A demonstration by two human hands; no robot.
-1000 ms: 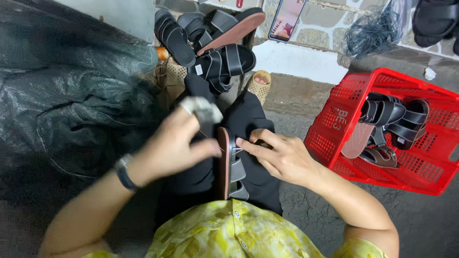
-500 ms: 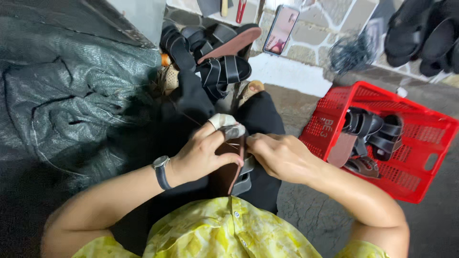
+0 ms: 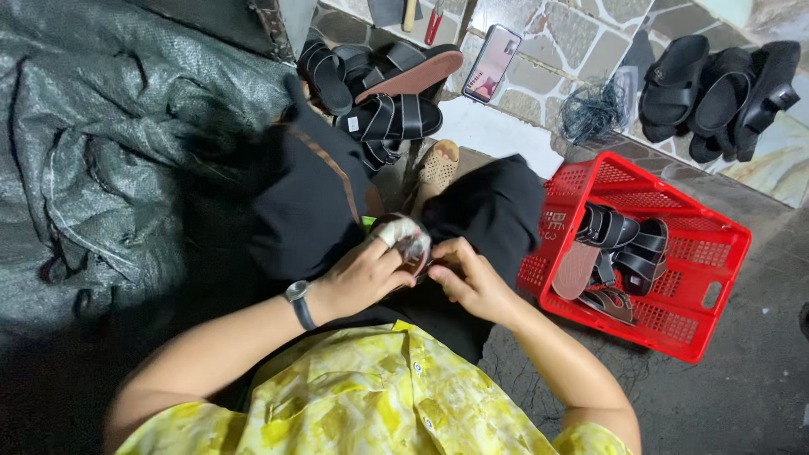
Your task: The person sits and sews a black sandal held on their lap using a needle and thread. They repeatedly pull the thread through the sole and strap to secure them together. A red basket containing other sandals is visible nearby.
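Looking down at our lap, we see both our hands close together on one sandal (image 3: 413, 253). It rests on our black trousers (image 3: 497, 211), between our knees. Our left hand (image 3: 366, 274) wraps its fingers around the near side of the sandal. One finger has white tape (image 3: 396, 229) on it, and there is a watch (image 3: 297, 297) on that wrist. Our right hand (image 3: 472, 282) sits just beside it, and its fingertips are pinched together on the sandal's right edge. The sandal is mostly hidden by our hands, so we cannot tell much about its shape.

Just to the right of our right knee stands a red plastic basket (image 3: 708, 286) on the floor. Some dark sandals (image 3: 624, 253) lie in it. In front of our knees there is a pile of black sandals (image 3: 379, 84). More black sandals (image 3: 716, 93) sit far off near the top right corner of the floor. A phone (image 3: 493, 63) leans against the stone wall. A big grey sack (image 3: 93, 143) lies on our left side. We wear a yellow shirt (image 3: 371, 404).
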